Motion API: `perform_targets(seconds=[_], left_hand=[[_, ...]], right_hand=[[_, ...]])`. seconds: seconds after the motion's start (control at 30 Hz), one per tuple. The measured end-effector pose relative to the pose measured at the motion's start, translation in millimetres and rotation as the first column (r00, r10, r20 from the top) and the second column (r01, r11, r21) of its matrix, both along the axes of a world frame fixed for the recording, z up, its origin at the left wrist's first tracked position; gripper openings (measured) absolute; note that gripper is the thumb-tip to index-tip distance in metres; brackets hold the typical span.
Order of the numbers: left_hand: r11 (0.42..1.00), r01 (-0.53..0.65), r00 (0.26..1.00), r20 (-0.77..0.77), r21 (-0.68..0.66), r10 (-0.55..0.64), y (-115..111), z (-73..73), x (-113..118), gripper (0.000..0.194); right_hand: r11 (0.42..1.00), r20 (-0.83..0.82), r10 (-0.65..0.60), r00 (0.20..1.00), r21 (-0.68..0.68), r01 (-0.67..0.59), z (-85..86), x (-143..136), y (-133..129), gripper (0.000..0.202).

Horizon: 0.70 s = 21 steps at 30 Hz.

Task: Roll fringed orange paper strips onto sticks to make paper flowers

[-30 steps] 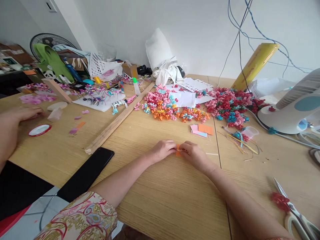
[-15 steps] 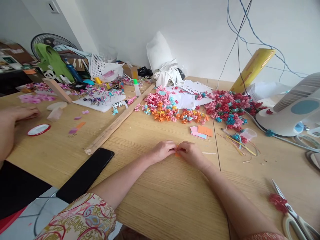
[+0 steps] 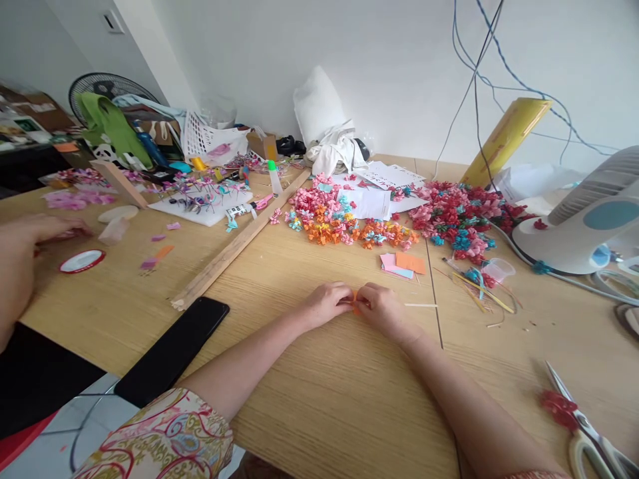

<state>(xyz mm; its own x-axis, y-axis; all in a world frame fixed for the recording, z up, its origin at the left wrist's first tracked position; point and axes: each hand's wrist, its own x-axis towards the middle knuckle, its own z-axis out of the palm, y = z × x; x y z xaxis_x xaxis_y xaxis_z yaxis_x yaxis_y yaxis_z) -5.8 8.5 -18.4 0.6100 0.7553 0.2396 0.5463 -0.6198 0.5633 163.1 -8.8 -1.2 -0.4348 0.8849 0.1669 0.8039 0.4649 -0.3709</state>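
Observation:
My left hand [image 3: 330, 305] and my right hand [image 3: 382, 307] meet over the middle of the wooden table, fingertips almost touching. Between them both pinch a small orange paper piece [image 3: 355, 304], mostly covered by the fingers. A thin white strip [image 3: 421, 305] lies just right of my right hand. Behind it rest an orange paper stack [image 3: 410, 263] and pink and blue papers [image 3: 394, 265]. Farther back, orange and pink paper flowers [image 3: 324, 223] are heaped beside red ones [image 3: 454, 209].
A black phone [image 3: 172, 351] lies left of my forearm, near a long wooden bar [image 3: 239, 243]. Scissors [image 3: 582, 419] are at the right front, a white fan-like appliance [image 3: 574, 229] behind. Another person's hand [image 3: 50, 229] is at far left, by a red-rimmed roll [image 3: 82, 261].
The view has shifted slightly. My hands remain together, with a bit more orange paper showing between them. The other person's hand has moved over the small pieces at the left.

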Motion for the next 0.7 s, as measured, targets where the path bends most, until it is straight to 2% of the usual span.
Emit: perform_targets(seconds=[0.17,0.4,0.7], left_hand=[[1.000,-0.019,1.000,0.008,0.004,0.019,0.3,-1.4,1.7,0.003],[0.998,-0.065,0.998,0.012,0.007,0.065,0.9,-1.8,2.3,0.006],[0.996,-0.091,0.996,-0.022,0.025,0.091,-1.5,0.7,5.3,0.008]], right_hand=[[1.000,0.007,0.002,1.000,-0.005,-0.002,1.2,-0.3,-1.0,0.011],[0.998,-0.052,0.069,0.996,-0.003,-0.069,-1.2,2.8,0.8,0.008],[0.999,-0.059,0.034,0.998,-0.021,-0.035,-3.6,0.3,3.5,0.012]])
